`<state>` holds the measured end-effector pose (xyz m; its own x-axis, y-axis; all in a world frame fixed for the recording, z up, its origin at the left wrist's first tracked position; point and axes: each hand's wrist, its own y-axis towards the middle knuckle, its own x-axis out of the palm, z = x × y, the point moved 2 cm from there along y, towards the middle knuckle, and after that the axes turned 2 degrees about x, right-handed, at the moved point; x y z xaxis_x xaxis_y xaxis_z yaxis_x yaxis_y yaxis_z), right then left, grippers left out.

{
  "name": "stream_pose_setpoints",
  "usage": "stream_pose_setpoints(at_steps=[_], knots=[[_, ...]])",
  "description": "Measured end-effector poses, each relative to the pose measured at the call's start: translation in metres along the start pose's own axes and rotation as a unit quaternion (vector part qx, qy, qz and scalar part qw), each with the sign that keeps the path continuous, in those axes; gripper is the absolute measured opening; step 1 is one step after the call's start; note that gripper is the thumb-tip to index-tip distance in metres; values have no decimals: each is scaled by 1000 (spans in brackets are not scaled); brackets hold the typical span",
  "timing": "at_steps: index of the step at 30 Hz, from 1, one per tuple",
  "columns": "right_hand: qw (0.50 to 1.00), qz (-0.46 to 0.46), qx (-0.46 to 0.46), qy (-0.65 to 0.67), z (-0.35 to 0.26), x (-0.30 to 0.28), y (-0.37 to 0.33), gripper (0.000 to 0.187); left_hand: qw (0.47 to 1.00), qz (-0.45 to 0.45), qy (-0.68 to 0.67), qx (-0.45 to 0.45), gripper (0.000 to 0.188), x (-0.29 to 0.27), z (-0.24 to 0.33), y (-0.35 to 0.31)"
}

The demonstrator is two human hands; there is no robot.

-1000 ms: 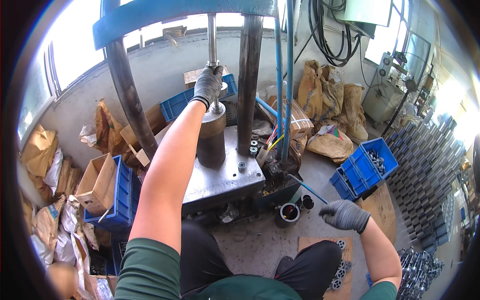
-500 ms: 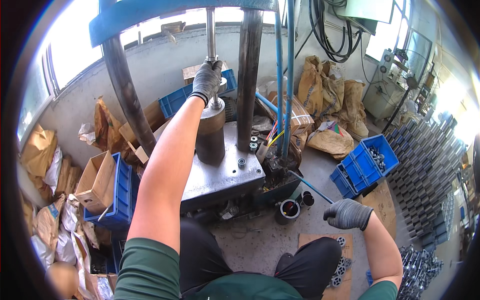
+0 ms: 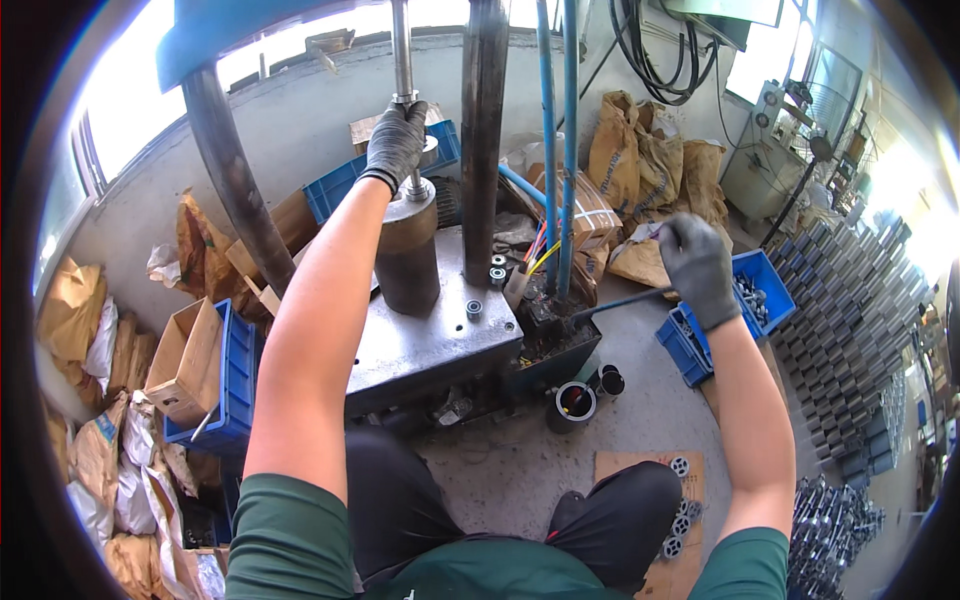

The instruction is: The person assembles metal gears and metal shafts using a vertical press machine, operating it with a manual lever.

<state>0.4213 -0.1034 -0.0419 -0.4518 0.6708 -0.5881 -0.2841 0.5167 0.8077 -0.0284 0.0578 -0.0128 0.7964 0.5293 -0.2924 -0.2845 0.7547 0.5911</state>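
My left hand (image 3: 394, 143), in a grey work glove, is closed around a metal shaft (image 3: 417, 185) under the press's slim upper rod (image 3: 402, 50). The shaft's lower end stands in a thick steel cylinder (image 3: 408, 260) on the press's metal table (image 3: 440, 325). My right hand (image 3: 697, 270), gloved too, is raised at the right and smeared by motion. A thin lever (image 3: 625, 302) runs from the pump at the press's side to its palm side. Whether the fingers hold the lever cannot be made out.
Small bearing-like rings (image 3: 473, 309) sit on the table. Dark posts (image 3: 483, 150) flank the cylinder. Blue crates (image 3: 768, 290) stand right and left (image 3: 237, 375). Black pots (image 3: 572, 405) and cardboard (image 3: 640, 462) with wheel-shaped parts are on the floor. Stacked metal tubes (image 3: 850, 330) fill the right.
My right hand has risen, and the lever has swung up with it. My left hand stays on the shaft. The whole view has shifted slightly.
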Motion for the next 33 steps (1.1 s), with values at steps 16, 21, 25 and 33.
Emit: stream_pose_setpoints(at_steps=[16, 21, 25, 33], knots=[[965, -103, 236, -57, 31, 1, 1, 23, 903, 25, -396, 165, 9, -15, 47, -137], [982, -75, 172, -4, 2, -20, -37, 21, 844, 69, -524, 94, 39, -21, 52, -276], [980, -114, 161, 39, -6, -38, -92, 14, 749, 50, -610, -255, 38, 3, -10, -355], [839, 108, 351, 402, -25, -12, -172, 29, 567, 57, -640, -516, 38, 14, -86, -344]])
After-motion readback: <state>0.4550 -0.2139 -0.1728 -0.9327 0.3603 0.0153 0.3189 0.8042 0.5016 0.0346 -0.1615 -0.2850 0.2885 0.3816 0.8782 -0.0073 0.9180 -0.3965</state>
